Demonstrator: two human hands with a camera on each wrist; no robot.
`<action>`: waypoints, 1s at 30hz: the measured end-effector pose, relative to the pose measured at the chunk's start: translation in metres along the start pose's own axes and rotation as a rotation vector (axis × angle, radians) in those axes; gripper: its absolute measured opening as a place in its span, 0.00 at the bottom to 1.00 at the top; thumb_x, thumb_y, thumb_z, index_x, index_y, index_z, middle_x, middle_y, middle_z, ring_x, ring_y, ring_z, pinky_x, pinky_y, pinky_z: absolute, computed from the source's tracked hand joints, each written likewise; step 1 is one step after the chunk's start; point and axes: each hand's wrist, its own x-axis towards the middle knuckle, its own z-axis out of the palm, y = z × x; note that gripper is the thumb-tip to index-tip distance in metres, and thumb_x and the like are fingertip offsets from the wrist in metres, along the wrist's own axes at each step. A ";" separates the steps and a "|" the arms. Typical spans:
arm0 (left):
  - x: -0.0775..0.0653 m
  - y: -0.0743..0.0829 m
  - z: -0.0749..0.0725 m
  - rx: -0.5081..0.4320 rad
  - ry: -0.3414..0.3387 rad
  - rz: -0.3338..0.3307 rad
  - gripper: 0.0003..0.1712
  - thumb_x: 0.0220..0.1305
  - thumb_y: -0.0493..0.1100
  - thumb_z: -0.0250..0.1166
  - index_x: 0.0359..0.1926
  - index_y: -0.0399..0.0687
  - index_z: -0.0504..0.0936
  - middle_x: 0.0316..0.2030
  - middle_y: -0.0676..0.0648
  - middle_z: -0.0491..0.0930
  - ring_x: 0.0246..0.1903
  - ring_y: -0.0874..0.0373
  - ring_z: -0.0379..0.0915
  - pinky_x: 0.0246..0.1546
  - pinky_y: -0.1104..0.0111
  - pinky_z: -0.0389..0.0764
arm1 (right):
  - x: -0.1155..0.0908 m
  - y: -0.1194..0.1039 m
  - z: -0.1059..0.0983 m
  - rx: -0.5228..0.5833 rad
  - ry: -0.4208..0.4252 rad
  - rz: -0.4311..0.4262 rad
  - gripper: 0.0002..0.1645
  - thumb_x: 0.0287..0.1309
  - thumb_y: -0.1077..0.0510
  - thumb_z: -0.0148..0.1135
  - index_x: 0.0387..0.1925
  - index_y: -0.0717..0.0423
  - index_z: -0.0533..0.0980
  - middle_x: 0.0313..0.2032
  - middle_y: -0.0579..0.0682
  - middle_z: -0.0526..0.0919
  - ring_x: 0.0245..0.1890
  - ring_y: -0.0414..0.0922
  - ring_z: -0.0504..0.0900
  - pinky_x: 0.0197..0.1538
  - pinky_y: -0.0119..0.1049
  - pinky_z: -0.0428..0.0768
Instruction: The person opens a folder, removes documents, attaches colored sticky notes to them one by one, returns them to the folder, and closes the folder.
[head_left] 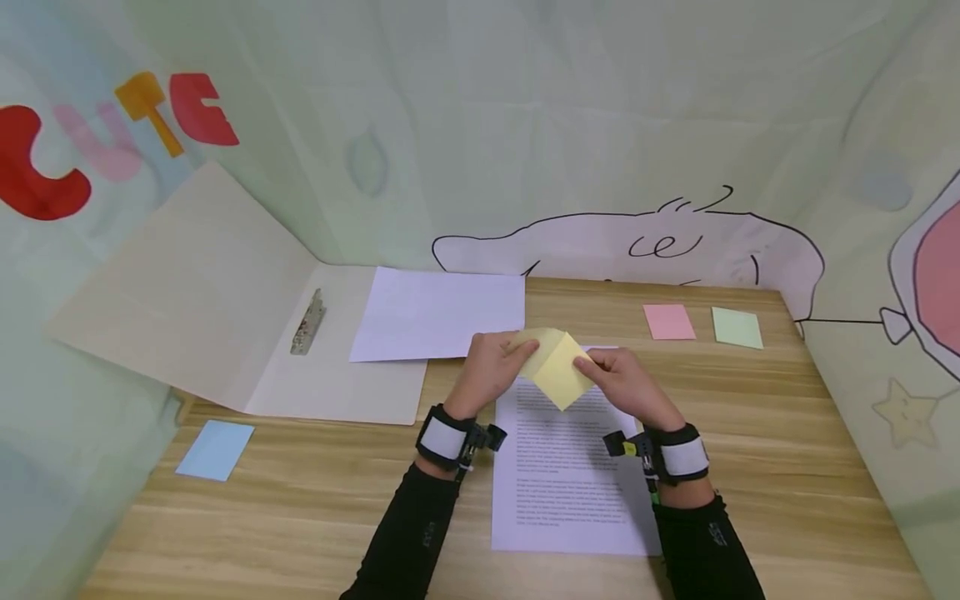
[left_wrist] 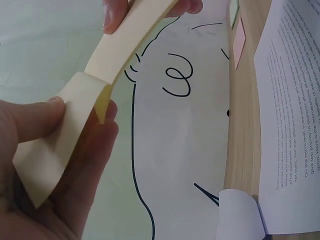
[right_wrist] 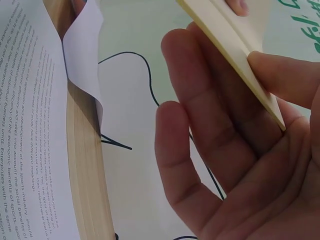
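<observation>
Over a printed page [head_left: 558, 492], both hands hold a pad of yellow sticky notes [head_left: 564, 382] between them. My right hand [head_left: 632, 387] pinches the pad near one edge, its thumb on the face and fingers behind, as the right wrist view shows. My left hand [head_left: 491, 367] pinches the top yellow note [left_wrist: 60, 135] between thumb and fingers. That note bends up and away from the pad, still joined to it along a fold in the left wrist view. The pad's thin layered edge [right_wrist: 240, 72] shows beside the right thumb.
An open cardboard folder [head_left: 337, 392] with a metal clip [head_left: 307, 323] stands at the left, its cover leaning on the backdrop. A white sheet [head_left: 442, 312] overlaps it. Single notes lie around: blue [head_left: 215, 450] front left, pink [head_left: 669, 322] and green [head_left: 737, 327] back right.
</observation>
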 end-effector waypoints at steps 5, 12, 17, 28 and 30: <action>0.000 -0.004 -0.006 -0.015 0.048 -0.020 0.22 0.66 0.48 0.61 0.17 0.41 0.75 0.11 0.55 0.65 0.12 0.64 0.59 0.14 0.73 0.59 | 0.000 0.004 -0.002 -0.003 0.012 0.015 0.20 0.68 0.50 0.52 0.33 0.61 0.81 0.31 0.51 0.82 0.31 0.52 0.72 0.33 0.37 0.68; 0.001 -0.005 -0.016 -0.046 0.103 -0.054 0.24 0.66 0.49 0.61 0.15 0.43 0.72 0.10 0.55 0.60 0.11 0.64 0.56 0.12 0.73 0.56 | -0.002 0.002 -0.007 -0.031 0.034 0.023 0.21 0.67 0.49 0.53 0.32 0.61 0.81 0.31 0.51 0.82 0.28 0.48 0.70 0.29 0.34 0.64; 0.000 -0.006 -0.023 -0.081 0.220 -0.089 0.23 0.64 0.49 0.62 0.15 0.42 0.73 0.11 0.54 0.63 0.12 0.62 0.58 0.13 0.71 0.59 | -0.005 0.007 -0.014 -0.019 0.065 0.054 0.22 0.68 0.49 0.52 0.38 0.64 0.81 0.31 0.52 0.82 0.30 0.48 0.72 0.32 0.36 0.66; -0.015 -0.002 -0.029 0.023 -0.040 -0.019 0.13 0.74 0.44 0.47 0.39 0.44 0.76 0.25 0.45 0.75 0.25 0.59 0.73 0.24 0.69 0.69 | -0.033 0.044 -0.047 -0.051 0.119 0.241 0.22 0.71 0.50 0.46 0.49 0.66 0.74 0.27 0.53 0.71 0.24 0.47 0.68 0.26 0.34 0.67; -0.018 -0.002 -0.032 0.065 -0.067 -0.012 0.13 0.74 0.42 0.47 0.48 0.46 0.77 0.27 0.46 0.77 0.27 0.61 0.74 0.25 0.68 0.71 | -0.037 0.050 -0.056 -0.075 0.133 0.261 0.23 0.72 0.51 0.45 0.50 0.67 0.73 0.27 0.53 0.71 0.25 0.47 0.68 0.27 0.34 0.68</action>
